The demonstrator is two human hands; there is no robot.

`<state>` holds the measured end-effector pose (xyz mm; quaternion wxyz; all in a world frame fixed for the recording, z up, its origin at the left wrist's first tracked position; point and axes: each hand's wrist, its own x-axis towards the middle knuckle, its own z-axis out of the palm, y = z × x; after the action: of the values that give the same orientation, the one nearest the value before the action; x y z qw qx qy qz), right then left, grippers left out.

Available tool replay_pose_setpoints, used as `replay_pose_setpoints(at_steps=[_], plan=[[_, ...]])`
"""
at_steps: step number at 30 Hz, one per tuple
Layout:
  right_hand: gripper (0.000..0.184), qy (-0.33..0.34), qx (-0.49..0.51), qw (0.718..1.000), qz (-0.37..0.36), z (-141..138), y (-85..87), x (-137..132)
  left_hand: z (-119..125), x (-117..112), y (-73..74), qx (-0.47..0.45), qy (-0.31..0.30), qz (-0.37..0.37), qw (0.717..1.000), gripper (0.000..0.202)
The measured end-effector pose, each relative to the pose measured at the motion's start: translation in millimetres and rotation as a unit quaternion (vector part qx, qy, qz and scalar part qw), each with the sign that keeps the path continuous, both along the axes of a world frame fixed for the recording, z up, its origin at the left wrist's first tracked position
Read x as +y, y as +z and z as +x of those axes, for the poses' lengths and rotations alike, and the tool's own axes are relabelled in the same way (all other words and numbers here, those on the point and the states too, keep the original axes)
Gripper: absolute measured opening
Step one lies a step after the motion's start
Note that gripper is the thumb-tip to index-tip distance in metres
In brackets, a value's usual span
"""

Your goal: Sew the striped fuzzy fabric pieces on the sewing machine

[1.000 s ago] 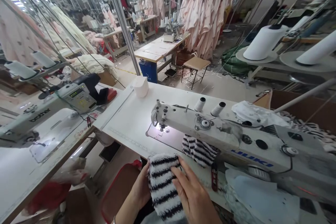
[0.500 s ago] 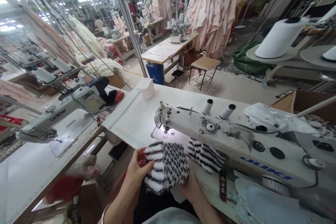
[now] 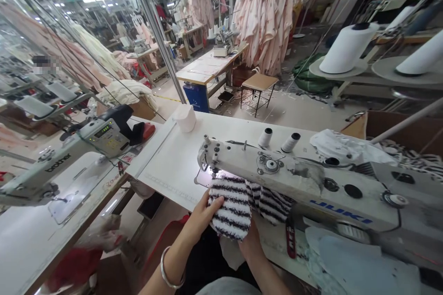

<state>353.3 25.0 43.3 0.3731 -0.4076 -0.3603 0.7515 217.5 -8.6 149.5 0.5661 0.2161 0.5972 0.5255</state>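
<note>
A fluffy black-and-white striped fabric piece (image 3: pixel 230 207) is held up in front of the sewing machine (image 3: pixel 277 166). My left hand (image 3: pixel 202 212) grips its left edge, thumb on top and fingers behind. My right hand (image 3: pixel 249 238) is at its lower right corner, with the fingers hidden under the cloth. More striped fabric (image 3: pixel 273 203) lies beneath the machine arm, right beside the held piece. The lit needle area (image 3: pixel 207 175) shows just beyond the cloth. Some pale cloth (image 3: pixel 231 252) hangs below it, near my lap.
Thread cones (image 3: pixel 266 138) stand behind the machine. Red snips (image 3: pixel 290 239) and light blue pieces (image 3: pixel 360 253) lie to the right. A white block (image 3: pixel 185 118) sits at the table's far left corner. Another sewing machine (image 3: pixel 79 147) stands left, across a gap.
The striped piece has turned from a folded, patterned side to a flat striped face and moved nearer the needle. My left hand has moved right and up with it. The view has shifted slightly.
</note>
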Motion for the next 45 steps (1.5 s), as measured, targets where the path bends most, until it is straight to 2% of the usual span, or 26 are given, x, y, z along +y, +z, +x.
replay_pose_setpoints(at_steps=[5, 10, 15, 18, 21, 24, 27, 30, 33, 37, 41, 45], plan=[[0.038, 0.046, -0.114, 0.991, 0.054, 11, 1.8, 2, -4, 7, -15.3, 0.019, -0.007, -0.01, 1.0, 0.06], [0.041, 0.037, -0.26, 0.949, 0.177, 42, 14.5, 8, -5, 8, -23.7, 0.033, -0.017, 0.003, 0.999, 0.057], [0.041, 0.011, -0.366, 0.885, 0.288, 61, 41.8, 7, -2, 2, -21.9, 0.082, -0.01, 0.0, 0.997, 0.055], [0.042, -0.003, -0.424, 0.829, 0.364, 70, 50.5, 11, -1, -7, -19.2, 0.134, 0.025, -0.014, 0.991, 0.058], [0.051, -0.01, -0.471, 0.766, 0.437, 78, 47.4, 25, 5, -16, -12.8, 0.195, 0.064, 0.004, 0.979, 0.062], [0.059, 0.002, -0.509, 0.713, 0.482, 78, 38.7, 45, 16, -18, -6.1, 0.292, 0.062, 0.051, 0.953, 0.059], [0.051, 0.033, -0.535, 0.679, 0.502, 70, 31.6, 63, 26, -15, -7.7, 0.341, 0.031, 0.072, 0.937, 0.059], [0.035, 0.05, -0.559, 0.663, 0.496, 63, 27.6, 73, 25, -10, -18.6, 0.31, 0.021, 0.072, 0.948, 0.061], [0.032, 0.051, -0.569, 0.665, 0.481, 62, 27.4, 76, 16, -10, -28.6, 0.292, 0.021, 0.069, 0.954, 0.055], [0.038, 0.036, -0.543, 0.701, 0.46, 65, 44.0, 68, 9, -14, -30.5, 0.282, 0.031, 0.069, 0.957, 0.055], [0.037, 0.037, -0.473, 0.771, 0.425, 61, 78.1, 44, 14, -16, -23.9, 0.276, 0.042, 0.071, 0.958, 0.059], [0.031, 0.056, -0.393, 0.853, 0.339, 43, 98.4, 27, 23, -17, -18.0, 0.257, 0.051, 0.073, 0.962, 0.045]])
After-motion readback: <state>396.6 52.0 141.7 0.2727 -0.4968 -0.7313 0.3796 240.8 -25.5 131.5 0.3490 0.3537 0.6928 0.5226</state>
